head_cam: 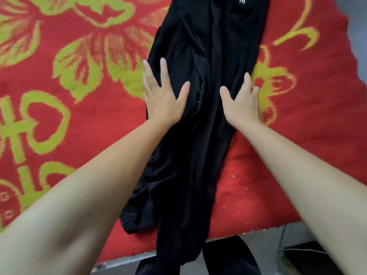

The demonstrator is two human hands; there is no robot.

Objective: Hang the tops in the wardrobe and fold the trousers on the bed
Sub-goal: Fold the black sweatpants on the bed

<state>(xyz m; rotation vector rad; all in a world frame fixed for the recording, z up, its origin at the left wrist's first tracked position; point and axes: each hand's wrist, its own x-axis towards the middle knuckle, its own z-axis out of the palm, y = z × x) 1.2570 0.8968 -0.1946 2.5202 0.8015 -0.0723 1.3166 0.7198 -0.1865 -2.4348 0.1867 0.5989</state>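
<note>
Trousers (198, 135) on bed (278, 155) look soft, light, limp; left hand (162, 100) and right hand (242, 106) press flat, fingers (163, 72) spread wide, holding nothing; probably best gripped at cuffs.

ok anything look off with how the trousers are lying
Yes: the black trousers lie uneven. One cuff sits bunched on the red blanket, while the other leg hangs over the blanket's near edge. The fabric between the flat left hand and right hand is wrinkled.

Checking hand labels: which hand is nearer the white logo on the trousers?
Right. The right hand presses the trousers on the side of the white logo; the left hand presses their opposite edge.
</note>
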